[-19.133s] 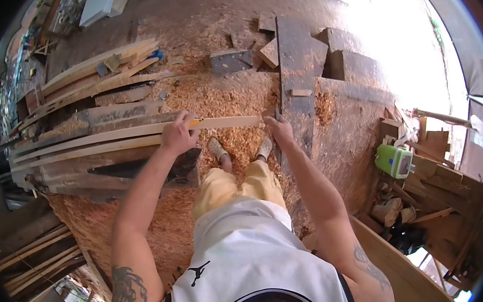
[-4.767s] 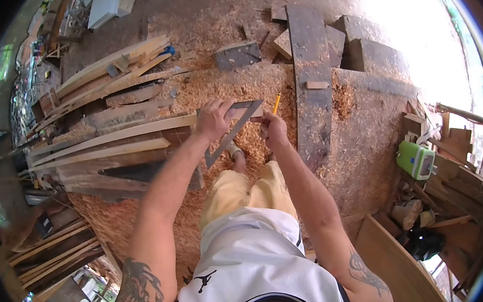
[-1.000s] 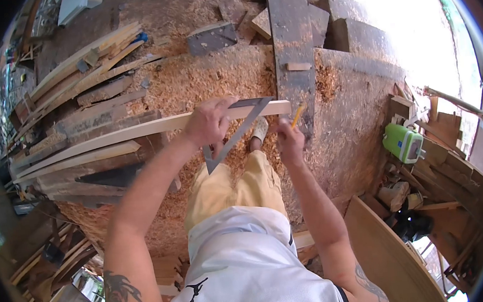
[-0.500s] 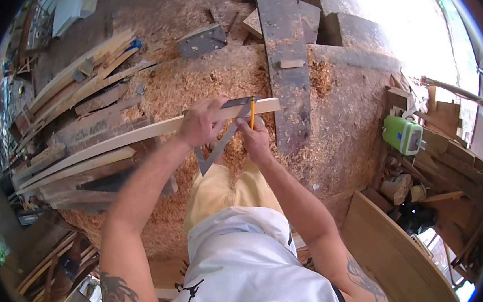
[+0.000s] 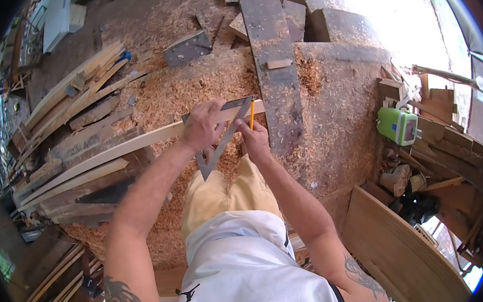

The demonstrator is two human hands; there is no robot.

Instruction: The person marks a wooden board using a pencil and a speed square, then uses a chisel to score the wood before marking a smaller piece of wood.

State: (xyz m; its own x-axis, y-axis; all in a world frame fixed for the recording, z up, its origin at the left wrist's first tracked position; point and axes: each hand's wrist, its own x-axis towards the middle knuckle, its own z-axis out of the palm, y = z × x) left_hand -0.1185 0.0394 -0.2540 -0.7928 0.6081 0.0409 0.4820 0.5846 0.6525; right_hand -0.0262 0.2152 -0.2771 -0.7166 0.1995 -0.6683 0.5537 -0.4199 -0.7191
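My left hand [image 5: 202, 123] is closed around a long pale wood strip [image 5: 133, 144] and the upper edge of a metal triangle square [image 5: 217, 155]. The strip runs from the lower left up to the dark plank. My right hand [image 5: 255, 138] pinches a yellow pencil [image 5: 253, 114], held upright with its upper end at the square's upper right corner, near the strip's right end. The square's pointed corner hangs down above my lap. My left fingertips are partly hidden behind the square.
A dark plank [image 5: 271, 29] with a small wood block [image 5: 279, 64] on it stands ahead. Wood shavings cover the ground. Stacked boards [image 5: 77, 84] lie at the left. A green and white box [image 5: 397, 125] and scrap wood are at the right, a broad board [image 5: 396, 246] lower right.
The view has shifted slightly, so the plank and surroundings appear further left. Both hands keep their hold on the strip, square and pencil, with little visible movement.
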